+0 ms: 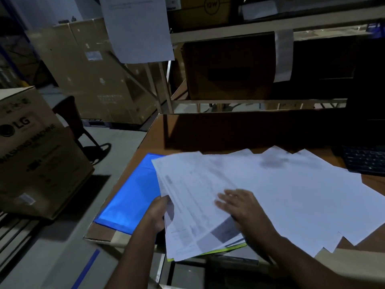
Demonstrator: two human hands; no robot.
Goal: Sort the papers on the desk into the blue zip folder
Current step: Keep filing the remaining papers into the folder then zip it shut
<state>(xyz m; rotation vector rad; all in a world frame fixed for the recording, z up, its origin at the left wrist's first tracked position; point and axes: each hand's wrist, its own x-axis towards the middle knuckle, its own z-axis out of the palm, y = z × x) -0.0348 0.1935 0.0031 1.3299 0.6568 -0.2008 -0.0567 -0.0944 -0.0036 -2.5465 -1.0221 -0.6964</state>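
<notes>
A blue zip folder (129,197) lies flat at the desk's near left corner. Several white printed papers (281,190) are fanned out across the desk to its right. A loose stack of them (193,197) overlaps the folder's right edge. My left hand (159,211) grips the left edge of that stack, thumb on top. My right hand (239,205) lies flat on the stack with straight, spread fingers. A sheet with a yellow-green edge (218,250) shows under the stack's near end.
The brown desk (187,130) is dark at the back. A black keyboard (364,159) sits at the right edge, under metal shelving (250,30) with cardboard boxes. An LG carton (31,147) stands on the floor at left, with a chair (70,115) behind it.
</notes>
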